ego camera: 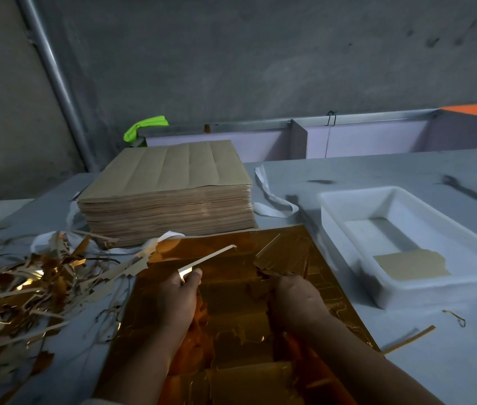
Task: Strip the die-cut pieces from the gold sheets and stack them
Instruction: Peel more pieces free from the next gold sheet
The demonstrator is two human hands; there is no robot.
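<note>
Head view: gold sheet (231,302) lies flat on the table (406,361), its far edge right against a tall stack of brown sheets (167,194). My left hand (177,299) pinches a thin strip (208,257) between thumb and fingers, and the strip angles up to the right. Right hand (298,296) rests on the sheet, fingers curled away from me; I cannot tell if they pinch anything. Scrap pile (18,287) sits left. White tray (330,217) sits right, one cut piece (412,266) inside.

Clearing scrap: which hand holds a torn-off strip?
The left hand: it pinches a pale strip lifted above the gold sheet; the right hand holds none.
</note>
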